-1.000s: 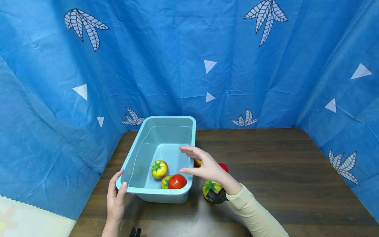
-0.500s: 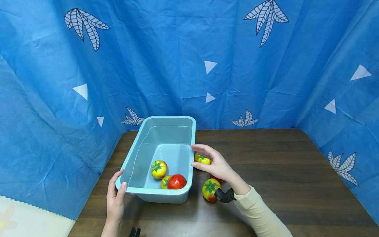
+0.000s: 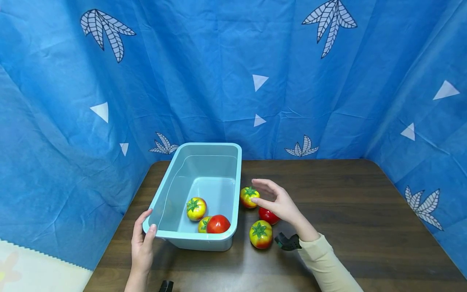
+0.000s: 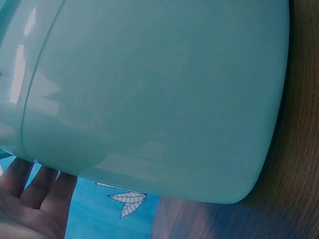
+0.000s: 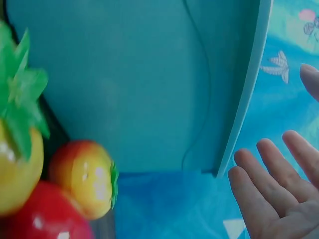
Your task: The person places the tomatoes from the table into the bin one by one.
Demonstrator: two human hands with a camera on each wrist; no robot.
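Tub [image 3: 189, 235] and left hand [image 3: 141, 242] meet at the near left corner, the thumb and fingers gripping the rim. To the tub's right, the right hand [image 3: 279, 204] hovers above the table [image 3: 350, 211], thumb and fingers parted around nothing. Its thumb overlaps the far yellow tomato [image 3: 249, 198] in the head view, though the right wrist view shows the fingers apart from it. A red tomato [image 3: 268, 217] lies just below that hand; a yellow-red tomato [image 3: 260, 235] sits nearer. Inside the tub's near half, right of the left hand, lie two yellow tomatoes [image 3: 196, 209] and a shiny red one [image 3: 219, 224].
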